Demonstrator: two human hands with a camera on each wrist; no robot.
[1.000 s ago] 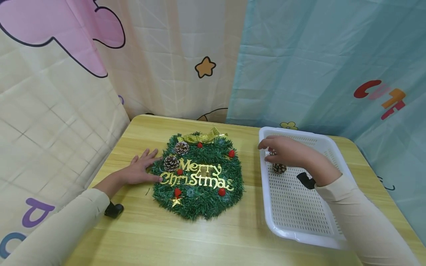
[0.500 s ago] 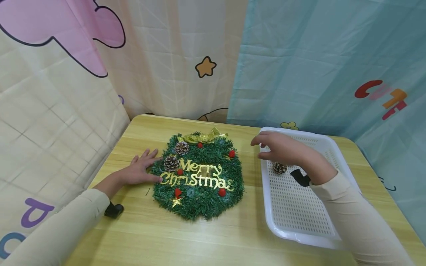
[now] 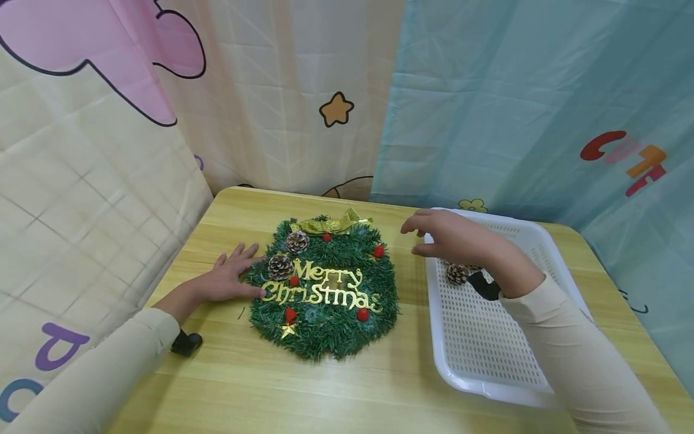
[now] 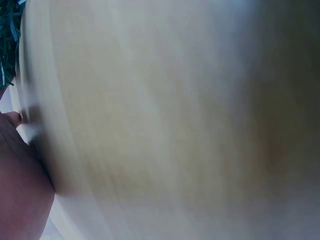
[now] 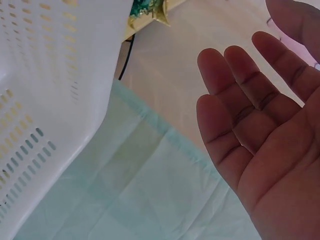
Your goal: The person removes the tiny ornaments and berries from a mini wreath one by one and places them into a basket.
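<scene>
A green tinsel wreath (image 3: 331, 331) lies flat on the wooden table, with gold "Merry Christmas" lettering (image 3: 320, 292), a gold bow (image 3: 328, 225), red berries and a gold star. Two pine cones, one upper (image 3: 297, 242) and one lower (image 3: 280, 266), sit on its left side. My left hand (image 3: 230, 278) rests with fingers spread at the wreath's left edge, fingertips touching the tinsel. My right hand (image 3: 444, 235) hovers over the left rim of a white basket (image 3: 488, 349), fingers loosely bent. In the right wrist view its palm (image 5: 285, 165) holds nothing.
Inside the basket, partly hidden by my right forearm, lie pine cones (image 3: 457, 274). Printed curtains (image 3: 455, 120) hang behind the table (image 3: 336, 398). A black wrist strap piece (image 3: 187, 343) shows beneath the left sleeve.
My right hand has moved left, from over the basket's inside to its left rim, towards the wreath. More pine cone shows behind it. The left hand and wreath have stayed still.
</scene>
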